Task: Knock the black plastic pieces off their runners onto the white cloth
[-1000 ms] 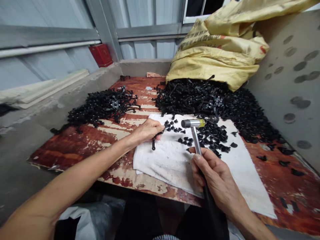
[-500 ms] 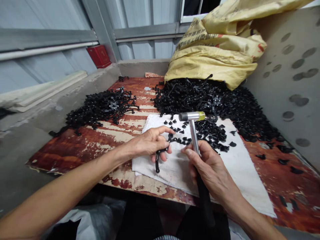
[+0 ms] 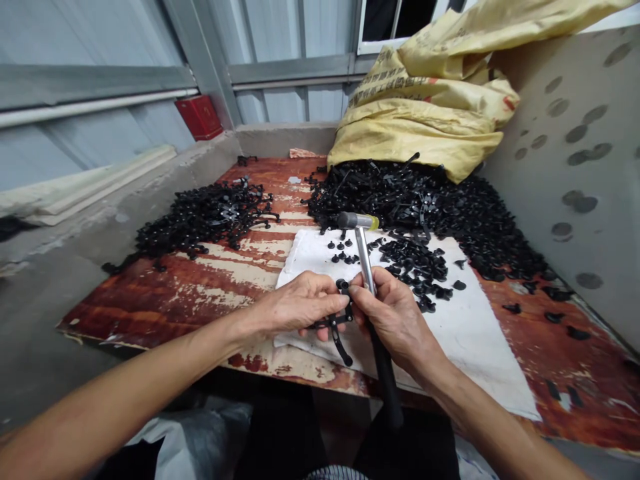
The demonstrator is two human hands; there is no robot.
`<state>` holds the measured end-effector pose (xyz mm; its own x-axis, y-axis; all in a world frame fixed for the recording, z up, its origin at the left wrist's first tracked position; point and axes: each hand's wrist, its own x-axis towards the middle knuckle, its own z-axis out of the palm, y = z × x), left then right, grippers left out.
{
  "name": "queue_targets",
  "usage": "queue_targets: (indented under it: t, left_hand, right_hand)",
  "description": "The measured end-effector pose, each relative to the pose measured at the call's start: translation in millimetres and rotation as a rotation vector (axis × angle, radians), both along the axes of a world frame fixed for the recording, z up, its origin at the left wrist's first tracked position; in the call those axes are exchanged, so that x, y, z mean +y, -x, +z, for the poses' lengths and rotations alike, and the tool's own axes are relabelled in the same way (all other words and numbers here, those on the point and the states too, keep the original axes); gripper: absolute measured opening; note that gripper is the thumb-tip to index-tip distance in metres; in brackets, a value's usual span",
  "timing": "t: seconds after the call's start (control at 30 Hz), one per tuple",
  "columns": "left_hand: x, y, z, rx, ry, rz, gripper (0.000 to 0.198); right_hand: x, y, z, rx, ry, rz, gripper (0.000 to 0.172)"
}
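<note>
My left hand (image 3: 310,303) is closed on a black plastic part with curved arms (image 3: 340,343), held over the white cloth (image 3: 465,333). My right hand (image 3: 393,307) grips a mallet (image 3: 364,257) with a metal shaft, a black handle and a head that is dark at one end and yellow at the other. The mallet stands head up. The right thumb and fingertips come up against the black part beside my left fingers. Small black plugs (image 3: 415,263) lie on the cloth just beyond both hands.
A heap of black parts (image 3: 370,193) spills from a yellow sack (image 3: 415,133) at the back. Another pile (image 3: 200,217) lies on the left of the worn red board (image 3: 150,300). A spotted panel (image 3: 575,187) borders the right side, and a red box (image 3: 199,117) stands in the far corner.
My right hand has moved left with the mallet, bringing its fingertips to the black part. My left hand has dropped slightly, and its fingers have closed in around the part.
</note>
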<state>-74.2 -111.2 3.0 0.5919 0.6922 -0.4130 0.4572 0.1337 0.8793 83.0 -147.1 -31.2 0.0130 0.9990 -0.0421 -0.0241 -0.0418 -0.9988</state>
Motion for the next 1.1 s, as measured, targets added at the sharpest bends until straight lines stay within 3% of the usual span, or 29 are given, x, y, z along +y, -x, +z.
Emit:
queue_targets:
  t: [0.3, 0.5, 0.73, 1.1]
  left_hand:
    - [1.7, -3.8, -6.9, -0.018, -0.042, 0.151, 0.026]
    - [38.1, -0.2, -14.5, -0.128, 0.031, 0.381, 0.024]
    - [67.1, -2.4, -19.2, -0.136, 0.051, 0.375, 0.025]
    - [73.5, -1.0, -23.0, -0.135, 0.068, 0.319, 0.027]
  right_hand:
    - [4.7, 1.9, 1.1, -0.001, 0.019, -0.001, 0.013]
    - [-10.5, -6.4, -1.0, 0.062, 0.035, -0.100, 0.025]
    - [-35.0, -10.1, -12.1, 0.308, 0.059, -0.244, 0.028]
    - [-38.6, -11.4, -17.3, 0.328, 0.094, -0.202, 0.025]
